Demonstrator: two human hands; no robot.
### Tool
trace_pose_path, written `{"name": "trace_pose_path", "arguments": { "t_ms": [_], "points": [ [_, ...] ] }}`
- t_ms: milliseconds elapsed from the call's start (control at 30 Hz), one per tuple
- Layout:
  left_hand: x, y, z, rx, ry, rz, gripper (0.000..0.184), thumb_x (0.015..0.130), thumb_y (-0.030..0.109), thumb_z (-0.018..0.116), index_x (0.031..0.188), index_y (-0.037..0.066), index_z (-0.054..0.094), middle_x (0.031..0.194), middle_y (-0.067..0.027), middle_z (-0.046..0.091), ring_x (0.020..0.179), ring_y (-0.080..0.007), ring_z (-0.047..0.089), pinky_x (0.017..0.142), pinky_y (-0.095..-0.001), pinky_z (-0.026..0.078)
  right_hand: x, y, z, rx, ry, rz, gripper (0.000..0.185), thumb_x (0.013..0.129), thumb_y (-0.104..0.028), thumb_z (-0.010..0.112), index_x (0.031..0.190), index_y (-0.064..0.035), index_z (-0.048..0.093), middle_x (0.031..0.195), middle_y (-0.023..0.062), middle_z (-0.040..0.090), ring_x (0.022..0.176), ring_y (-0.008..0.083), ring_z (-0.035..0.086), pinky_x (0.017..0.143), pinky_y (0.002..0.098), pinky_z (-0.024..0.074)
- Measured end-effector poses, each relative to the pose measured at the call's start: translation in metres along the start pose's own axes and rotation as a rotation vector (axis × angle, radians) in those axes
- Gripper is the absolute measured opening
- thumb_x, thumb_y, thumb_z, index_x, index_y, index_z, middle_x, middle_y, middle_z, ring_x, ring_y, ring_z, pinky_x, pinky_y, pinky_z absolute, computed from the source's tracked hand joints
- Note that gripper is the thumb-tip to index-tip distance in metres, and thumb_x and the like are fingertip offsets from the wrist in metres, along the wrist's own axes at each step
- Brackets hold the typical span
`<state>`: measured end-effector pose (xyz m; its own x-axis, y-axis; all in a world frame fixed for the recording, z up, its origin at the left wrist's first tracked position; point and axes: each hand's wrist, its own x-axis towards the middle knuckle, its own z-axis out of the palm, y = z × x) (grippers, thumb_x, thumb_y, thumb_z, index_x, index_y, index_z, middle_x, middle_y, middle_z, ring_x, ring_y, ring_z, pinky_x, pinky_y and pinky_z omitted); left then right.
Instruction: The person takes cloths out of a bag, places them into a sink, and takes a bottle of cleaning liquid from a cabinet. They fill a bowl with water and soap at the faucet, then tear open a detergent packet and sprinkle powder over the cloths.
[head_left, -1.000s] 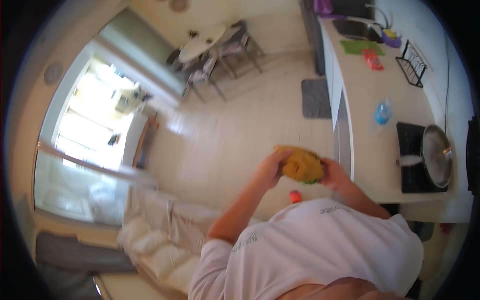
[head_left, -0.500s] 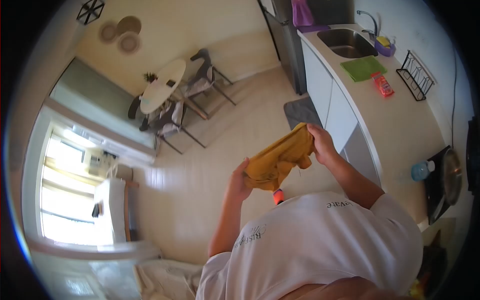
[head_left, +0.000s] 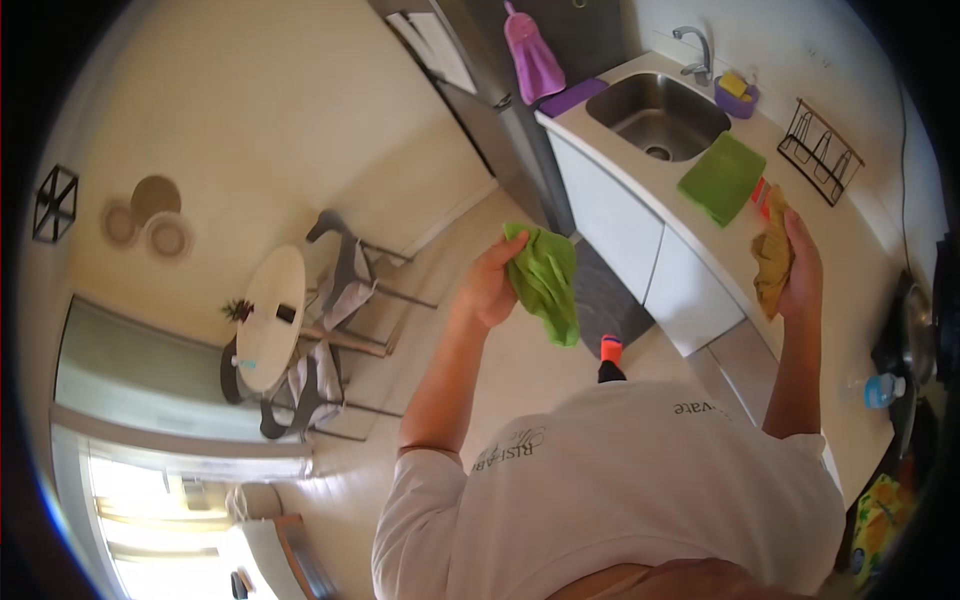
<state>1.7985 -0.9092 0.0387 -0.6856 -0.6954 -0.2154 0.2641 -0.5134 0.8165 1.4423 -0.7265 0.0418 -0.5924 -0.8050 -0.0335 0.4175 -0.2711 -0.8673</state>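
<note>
My left hand point(head_left: 488, 285) is closed on the upper corner of a crumpled green cloth point(head_left: 546, 285), which hangs down over the floor. Over the countertop, my right hand point(head_left: 803, 268) grips a mustard-yellow cloth point(head_left: 771, 260), bunched and drooping. Just beyond that cloth lies a red packet point(head_left: 760, 194), partly covered by it in this view. A flat green cloth point(head_left: 723, 178) is spread on the counter beside the sink.
The counter point(head_left: 790, 345) runs along my right, with a steel sink point(head_left: 650, 115), a wire rack point(head_left: 820, 155) and a blue bottle point(head_left: 884, 390) by a pan. A grey mat point(head_left: 600, 290) lies at the cabinets. Left stand a round table point(head_left: 272, 310) and chairs point(head_left: 345, 265).
My hands have moved apart; both held the mustard cloth before. The right has carried it to the counter. A green cloth now shows in my left hand. My view has turned toward the sink.
</note>
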Motion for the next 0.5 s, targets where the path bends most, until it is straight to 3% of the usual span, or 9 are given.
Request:
{"name": "trace_pose_path", "arguments": {
  "t_ms": [100, 233, 367, 500],
  "points": [
    [0.077, 0.027, 0.002, 0.072, -0.054, -0.005, 0.032, 0.096, 0.019, 0.049, 0.124, 0.005, 0.046, 0.116, -0.0124, 0.058, 0.105, -0.0242, 0.058, 0.091, -0.0382, 0.047, 0.055, -0.007, -0.006, 0.002, 0.018, -0.116, 0.028, 0.091, -0.021, 0.057, 0.114, -0.0036, 0.055, 0.090, 0.0023, 0.060, 0.076, 0.0119, 0.060, 0.067, 0.0277, 0.0504],
    [0.191, 0.067, 0.019, 0.216, -0.100, 0.018, 0.037, 0.093, 0.010, 0.051, 0.129, 0.005, 0.043, 0.120, -0.0107, 0.055, 0.109, -0.0235, 0.056, 0.092, -0.0374, 0.047, 0.132, -0.004, 0.051, 0.156, 0.026, -0.129, 0.033, 0.089, -0.016, 0.059, 0.118, -0.0041, 0.053, 0.099, 0.0009, 0.059, 0.085, 0.0086, 0.058, 0.076, 0.0236, 0.0481],
    [0.295, 0.098, 0.033, 0.286, -0.158, 0.095, 0.034, 0.090, 0.005, 0.055, 0.123, 0.003, 0.047, 0.114, -0.0070, 0.058, 0.103, -0.0179, 0.057, 0.087, -0.0311, 0.047, 0.233, 0.011, 0.085, 0.144, -0.055, -0.151, 0.033, 0.087, -0.017, 0.063, 0.117, -0.0064, 0.053, 0.099, -0.0004, 0.058, 0.089, 0.0103, 0.057, 0.078, 0.0245, 0.0474],
    [0.410, 0.093, 0.029, 0.295, -0.279, 0.164, 0.033, 0.089, 0.005, 0.056, 0.121, 0.003, 0.050, 0.110, -0.0053, 0.059, 0.100, -0.0160, 0.058, 0.086, -0.0299, 0.046, 0.338, 0.051, 0.105, 0.113, 0.034, -0.288, 0.033, 0.087, -0.013, 0.063, 0.117, -0.0054, 0.053, 0.100, 0.0005, 0.059, 0.087, 0.0111, 0.058, 0.077, 0.0271, 0.0482]
  ]
}}
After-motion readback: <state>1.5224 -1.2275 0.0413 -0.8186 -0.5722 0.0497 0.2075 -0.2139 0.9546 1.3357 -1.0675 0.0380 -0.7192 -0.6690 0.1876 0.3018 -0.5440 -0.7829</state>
